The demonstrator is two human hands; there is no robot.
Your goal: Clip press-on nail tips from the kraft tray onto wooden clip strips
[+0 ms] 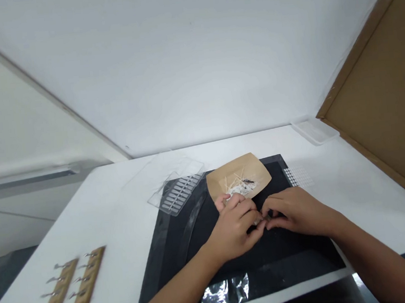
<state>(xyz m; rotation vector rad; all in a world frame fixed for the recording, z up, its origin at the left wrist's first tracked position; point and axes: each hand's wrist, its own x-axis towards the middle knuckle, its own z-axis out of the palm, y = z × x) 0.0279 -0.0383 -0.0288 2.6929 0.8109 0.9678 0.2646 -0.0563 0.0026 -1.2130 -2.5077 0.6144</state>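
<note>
My left hand (237,222) and my right hand (291,212) meet over a shiny black mat (212,247), fingertips pinched together. Whatever small thing sits between them is mostly hidden by the fingers, and I cannot make out its kind. Just beyond my left hand is a brown paper tray (223,176), its near edge partly covered by that hand. White scraps (240,188), thin pale sticks and a small dark piece lie in the tray.
Left of the tray, a clear plastic case (181,194) shows rows of pale nail-shaped pieces. A sheet of small white squares (297,176) lies right. Two wooden strips (88,284) with metal clips sit front left. A clear container (315,131) and cardboard (381,99) stand back right.
</note>
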